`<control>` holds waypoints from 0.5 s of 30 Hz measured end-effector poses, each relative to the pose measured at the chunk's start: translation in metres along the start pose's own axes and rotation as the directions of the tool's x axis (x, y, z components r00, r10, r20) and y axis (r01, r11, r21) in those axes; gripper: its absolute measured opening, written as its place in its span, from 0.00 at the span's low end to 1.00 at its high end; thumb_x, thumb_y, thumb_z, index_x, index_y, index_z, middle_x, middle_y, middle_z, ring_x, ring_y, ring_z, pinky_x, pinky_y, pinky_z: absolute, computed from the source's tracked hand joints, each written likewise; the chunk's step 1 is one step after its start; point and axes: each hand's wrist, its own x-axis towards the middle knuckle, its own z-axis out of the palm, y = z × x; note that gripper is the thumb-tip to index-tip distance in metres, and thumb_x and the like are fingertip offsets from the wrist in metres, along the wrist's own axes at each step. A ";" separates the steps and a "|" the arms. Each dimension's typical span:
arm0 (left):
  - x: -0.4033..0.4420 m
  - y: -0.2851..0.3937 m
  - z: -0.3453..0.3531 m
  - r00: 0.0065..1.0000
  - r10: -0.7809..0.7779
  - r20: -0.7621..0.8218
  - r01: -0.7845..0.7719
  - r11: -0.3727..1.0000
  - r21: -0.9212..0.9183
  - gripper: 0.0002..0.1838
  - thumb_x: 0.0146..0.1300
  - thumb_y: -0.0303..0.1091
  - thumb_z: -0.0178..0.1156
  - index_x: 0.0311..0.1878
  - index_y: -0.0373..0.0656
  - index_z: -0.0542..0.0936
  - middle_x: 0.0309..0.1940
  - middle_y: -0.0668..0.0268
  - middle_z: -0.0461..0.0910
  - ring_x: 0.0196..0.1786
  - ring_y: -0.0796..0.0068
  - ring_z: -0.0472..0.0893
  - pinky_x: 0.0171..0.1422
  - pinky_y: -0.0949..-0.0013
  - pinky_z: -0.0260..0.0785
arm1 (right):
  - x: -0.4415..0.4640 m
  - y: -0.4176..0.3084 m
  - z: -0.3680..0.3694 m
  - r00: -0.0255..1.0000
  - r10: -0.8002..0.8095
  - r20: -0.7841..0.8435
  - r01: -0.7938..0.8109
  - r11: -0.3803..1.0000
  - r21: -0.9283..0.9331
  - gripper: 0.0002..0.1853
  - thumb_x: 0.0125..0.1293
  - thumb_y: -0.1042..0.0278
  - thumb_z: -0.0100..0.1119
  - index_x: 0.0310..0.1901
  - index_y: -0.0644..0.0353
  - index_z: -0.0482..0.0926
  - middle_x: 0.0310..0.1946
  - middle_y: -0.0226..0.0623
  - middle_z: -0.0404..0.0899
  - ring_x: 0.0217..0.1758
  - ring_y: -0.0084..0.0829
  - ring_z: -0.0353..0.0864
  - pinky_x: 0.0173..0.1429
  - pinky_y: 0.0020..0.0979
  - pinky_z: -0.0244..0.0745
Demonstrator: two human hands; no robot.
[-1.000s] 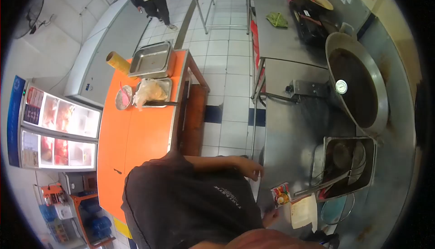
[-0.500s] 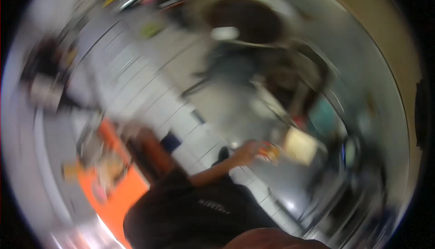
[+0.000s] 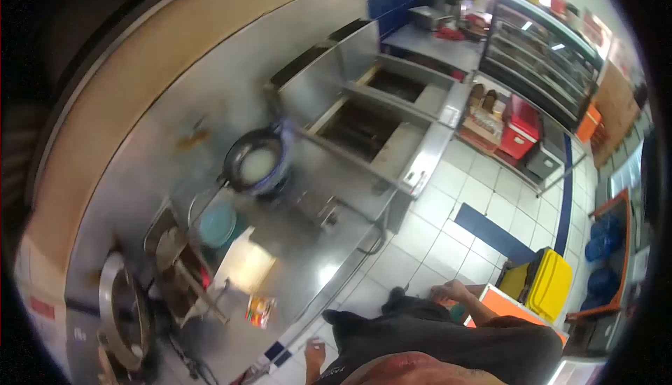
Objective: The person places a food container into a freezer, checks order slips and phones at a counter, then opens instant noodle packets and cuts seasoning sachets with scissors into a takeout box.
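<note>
My left hand (image 3: 314, 352) is low at the counter's front edge, fingers curled, with a small pale spot at the fingertips that I cannot make out. My right hand (image 3: 451, 292) is in front of my dark shirt, beside an orange-topped table (image 3: 519, 306). Its fingers are bent, and a dark green thing (image 3: 458, 312) shows just below them; whether it is held is unclear. A red, orange and white packet (image 3: 260, 311) lies on the steel counter (image 3: 308, 280), nearest my left hand. Beside it is a pale yellow sheet or board (image 3: 246, 264).
A pan with whitish contents (image 3: 257, 164) stands at the back, near a light blue tub (image 3: 218, 223). A large wok (image 3: 126, 311) is at left. Two steel fryer basins (image 3: 358, 129) extend beyond. A yellow-lidded bin (image 3: 549, 285) and a red cooler (image 3: 519, 127) stand to the right.
My view has swung round from a blurred look at the floor and counter to the fryers and display case. A hand was at the colourful packet; now the packet lies apart from both hands.
</note>
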 end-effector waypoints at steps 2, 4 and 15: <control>0.035 -0.011 0.044 0.759 0.642 0.111 -0.650 0.756 0.070 0.12 0.68 0.33 0.67 0.51 0.39 0.83 0.40 0.56 0.87 0.34 0.60 0.88 0.44 0.58 0.80 | 0.005 0.023 -0.048 0.993 -0.030 -0.110 0.034 0.999 0.034 0.19 0.78 0.59 0.59 0.39 0.70 0.89 0.32 0.44 0.89 0.34 0.31 0.89 0.39 0.34 0.87; 0.058 0.012 0.072 0.743 0.612 0.271 -0.622 0.781 -0.059 0.11 0.69 0.35 0.67 0.49 0.39 0.83 0.37 0.58 0.88 0.33 0.62 0.87 0.44 0.58 0.80 | 0.005 0.013 -0.102 0.990 -0.100 -0.100 0.117 0.976 0.181 0.18 0.78 0.61 0.59 0.43 0.71 0.88 0.35 0.45 0.90 0.34 0.30 0.89 0.40 0.33 0.87; 0.302 0.255 0.218 0.852 -0.111 0.512 0.158 0.986 -0.050 0.11 0.71 0.36 0.67 0.49 0.39 0.83 0.35 0.60 0.87 0.31 0.65 0.86 0.40 0.59 0.79 | 0.025 -0.374 -0.598 0.312 -0.763 -0.567 0.753 0.562 -0.341 0.15 0.82 0.57 0.58 0.51 0.61 0.86 0.37 0.30 0.87 0.41 0.26 0.85 0.46 0.33 0.84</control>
